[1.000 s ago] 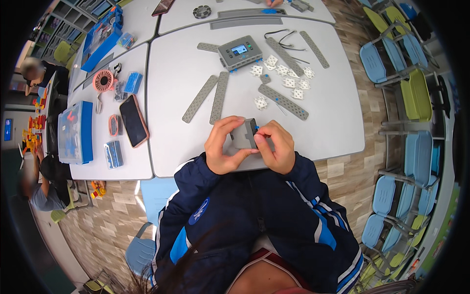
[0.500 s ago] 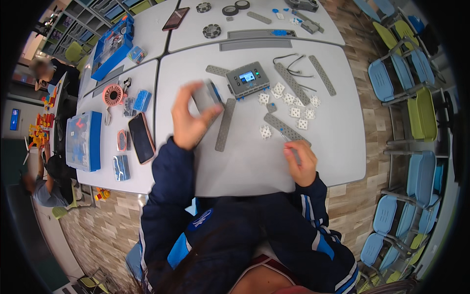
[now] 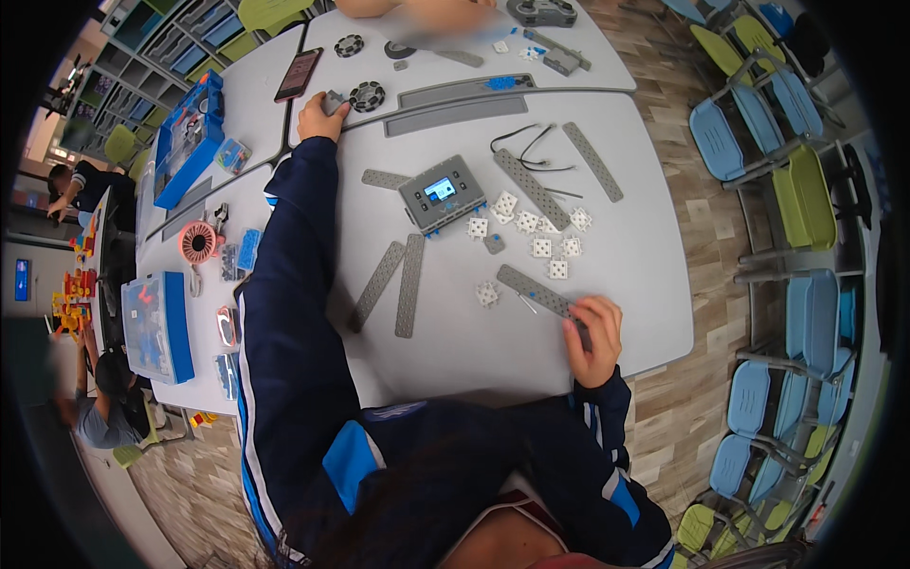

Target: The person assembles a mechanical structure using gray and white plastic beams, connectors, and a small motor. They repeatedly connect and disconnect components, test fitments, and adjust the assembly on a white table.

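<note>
My left hand (image 3: 317, 118) is stretched far across the white table (image 3: 654, 284), and its fingers are closed on a small grey block (image 3: 334, 100). The block sits just left of a black round wheel (image 3: 367, 95). My right hand (image 3: 592, 334) rests near the table's front edge, with its fingers curled over the near end of a grey perforated beam (image 3: 534, 289). Between the hands stand a grey controller brick with a small screen (image 3: 441, 194) and several white connector pieces (image 3: 531, 232). Two more grey beams (image 3: 396, 284) lie by my left sleeve.
Long grey beams (image 3: 455, 106) and black cables (image 3: 531, 152) lie further back. A phone (image 3: 299, 74), blue parts boxes (image 3: 190, 137) (image 3: 156, 327) and an orange round part (image 3: 197, 242) are at the left. Another person's arm (image 3: 417, 9) reaches in at the top. Blue and green chairs (image 3: 787, 190) line the right.
Both hands held the grey block in front of me a second ago. The left hand has carried it far out to the back left. The right hand moved right onto the beam.
</note>
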`<act>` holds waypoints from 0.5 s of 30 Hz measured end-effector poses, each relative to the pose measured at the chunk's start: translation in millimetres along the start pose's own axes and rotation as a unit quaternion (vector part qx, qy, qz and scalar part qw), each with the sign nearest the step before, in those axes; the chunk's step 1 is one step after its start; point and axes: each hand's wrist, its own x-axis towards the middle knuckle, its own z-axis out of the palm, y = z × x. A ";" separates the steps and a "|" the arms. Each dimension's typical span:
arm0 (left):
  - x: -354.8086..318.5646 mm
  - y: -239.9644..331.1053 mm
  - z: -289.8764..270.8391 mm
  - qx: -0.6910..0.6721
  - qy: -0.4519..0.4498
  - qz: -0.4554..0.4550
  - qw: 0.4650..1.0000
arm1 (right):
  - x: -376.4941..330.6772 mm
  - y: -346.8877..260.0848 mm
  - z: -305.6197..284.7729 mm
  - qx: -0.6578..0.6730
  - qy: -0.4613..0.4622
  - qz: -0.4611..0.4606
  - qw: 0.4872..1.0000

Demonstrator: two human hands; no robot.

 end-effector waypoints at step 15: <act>-324.7 89.6 -143.0 -0.001 -0.227 0.170 0.959 | -4.5 11.6 16.1 0.005 -0.071 -0.017 0.997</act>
